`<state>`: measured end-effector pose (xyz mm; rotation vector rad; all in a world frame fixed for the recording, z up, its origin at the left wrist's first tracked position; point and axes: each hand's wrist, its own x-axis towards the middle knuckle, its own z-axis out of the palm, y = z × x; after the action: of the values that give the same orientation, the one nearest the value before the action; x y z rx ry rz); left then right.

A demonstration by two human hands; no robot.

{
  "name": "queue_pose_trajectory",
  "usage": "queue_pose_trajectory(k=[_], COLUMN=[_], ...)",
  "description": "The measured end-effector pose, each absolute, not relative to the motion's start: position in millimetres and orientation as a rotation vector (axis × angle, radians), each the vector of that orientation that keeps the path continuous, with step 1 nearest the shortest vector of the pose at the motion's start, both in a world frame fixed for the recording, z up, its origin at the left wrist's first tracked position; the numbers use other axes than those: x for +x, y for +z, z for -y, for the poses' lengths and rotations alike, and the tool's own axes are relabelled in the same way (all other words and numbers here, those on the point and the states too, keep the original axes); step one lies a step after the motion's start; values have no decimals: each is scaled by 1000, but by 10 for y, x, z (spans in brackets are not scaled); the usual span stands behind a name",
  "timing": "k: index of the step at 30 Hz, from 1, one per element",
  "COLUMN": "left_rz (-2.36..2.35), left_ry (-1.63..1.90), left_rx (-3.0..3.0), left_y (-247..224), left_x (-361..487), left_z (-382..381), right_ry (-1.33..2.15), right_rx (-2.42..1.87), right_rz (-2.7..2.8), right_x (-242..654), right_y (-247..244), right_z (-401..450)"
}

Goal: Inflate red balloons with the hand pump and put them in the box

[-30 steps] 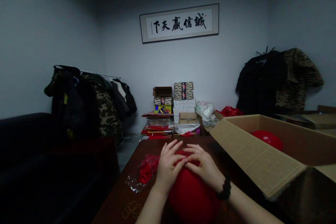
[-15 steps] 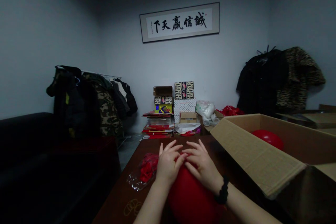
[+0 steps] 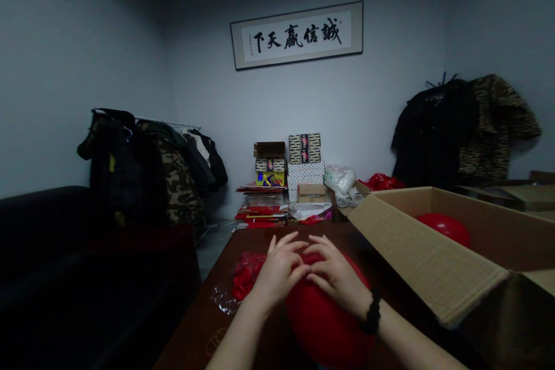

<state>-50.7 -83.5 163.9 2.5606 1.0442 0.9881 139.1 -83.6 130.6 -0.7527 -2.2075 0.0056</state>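
A blown-up red balloon (image 3: 321,324) lies beneath my hands, over the dark brown table (image 3: 203,324). My left hand (image 3: 277,272) reaches in from the left with thumb and forefinger pinched at the balloon's near-top side. Against its fingertips, my right hand (image 3: 336,277) pinches at the same spot, its other fingers raised and curved. The balloon's neck is mostly hidden between the fingertips. A black scrunchie (image 3: 372,313) circles my right wrist. Left of my left hand lies a clear bag of limp red balloons (image 3: 246,276).
An open cardboard box (image 3: 429,260) stands at right, with another red balloon (image 3: 444,228) inside. Faint rubber bands (image 3: 217,340) lie at the table's left. Stacked boxes (image 3: 304,153) and red packets (image 3: 260,214) sit at the back. A black sofa (image 3: 43,254) is at left.
The balloon has shifted up and to the right, showing more behind my right hand. My fingertips have drawn closer together and moved slightly lower.
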Motion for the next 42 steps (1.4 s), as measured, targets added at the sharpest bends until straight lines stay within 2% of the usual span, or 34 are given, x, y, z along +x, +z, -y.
queue_pose_trajectory(k=[6, 13, 20, 28, 33, 38, 42], left_rz=[-1038, -871, -1024, -1094, -1118, -1072, -857], left_ry=[998, 1235, 1429, 1394, 1394, 1198, 1046], left_rx=[2586, 2374, 2436, 2316, 2202, 2119, 2075], left_y=[1705, 1692, 1611, 1589, 1576, 1615, 1668], left_x=[-536, -498, -398, -304, -375, -417, -446], left_z=[831, 801, 763, 747, 714, 660, 700], right_ry=[12, 166, 41, -77, -130, -1, 127], right_rx=[-769, -687, -742, -842, -695, -613, -596], right_rz=[2133, 1943, 1973, 1772, 1829, 1891, 2004], right_x=[1410, 1353, 1327, 1282, 1281, 1359, 1393], right_y=[1318, 1368, 1399, 1293, 1341, 1326, 1365], right_z=[763, 746, 809, 862, 894, 897, 910])
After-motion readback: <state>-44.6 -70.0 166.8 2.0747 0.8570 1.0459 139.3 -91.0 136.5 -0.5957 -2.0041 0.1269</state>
